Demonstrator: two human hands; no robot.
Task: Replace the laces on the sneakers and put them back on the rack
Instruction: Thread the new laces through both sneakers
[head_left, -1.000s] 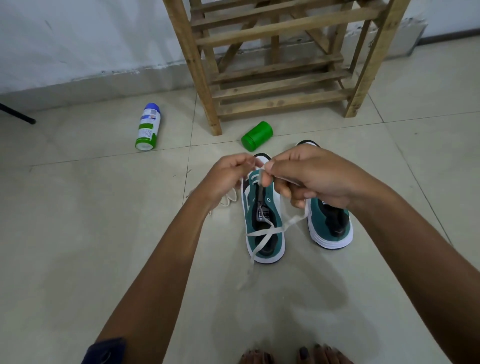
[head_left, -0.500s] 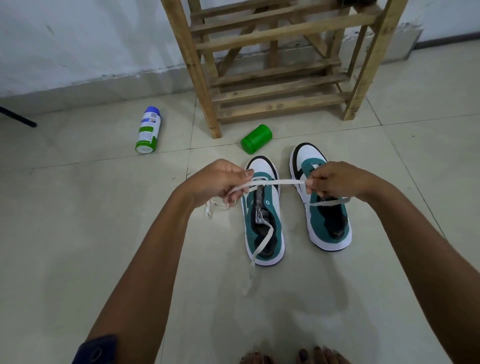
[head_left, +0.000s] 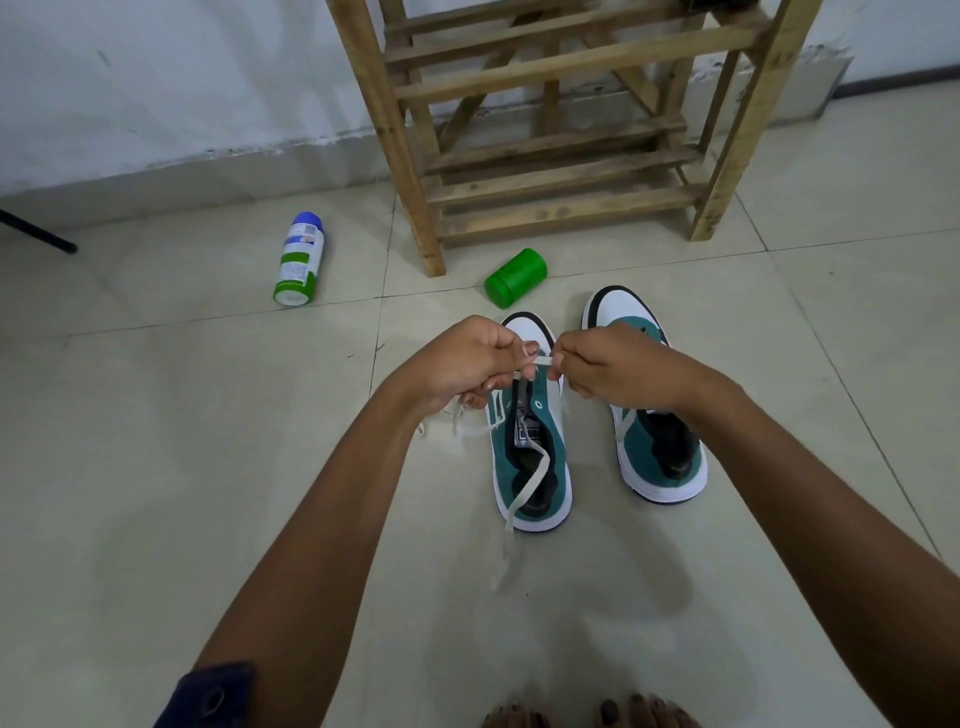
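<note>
Hands meet just above the front of the left sneaker (head_left: 530, 441), which is the landmark for everything else. The left hand (head_left: 462, 364) has its fingers curled around the white lace (head_left: 524, 488), and the right hand (head_left: 605, 366) pinches the same lace between thumb and fingertips; a short taut stretch of it bridges the two hands. Holding it that way probably keeps the flat lace untwisted and under tension while it is worked through the eyelets near the toe, though the eyelets themselves are hidden behind the knuckles. A loose tail of the lace runs back along the tongue, over the heel and onto the tiled floor (head_left: 208, 467) on the near side of that shoe; another loop spills out to its left, under the left wrist. The sneaker's long axis runs straight away from the person, toe pointing to the wooden rack (head_left: 566, 171) beyond it, heel toward the bare toes. The right sneaker (head_left: 660, 457) lies just beside it, roughly parallel, toe likewise rackward, with no lace threaded that I can make out. A green canister (head_left: 515, 278) lies on its side just beyond the landmark shoe's toe, and a spray can (head_left: 300, 265) lies well off to its far left. Lacing looks early; neither shoe is on the rack.
</note>
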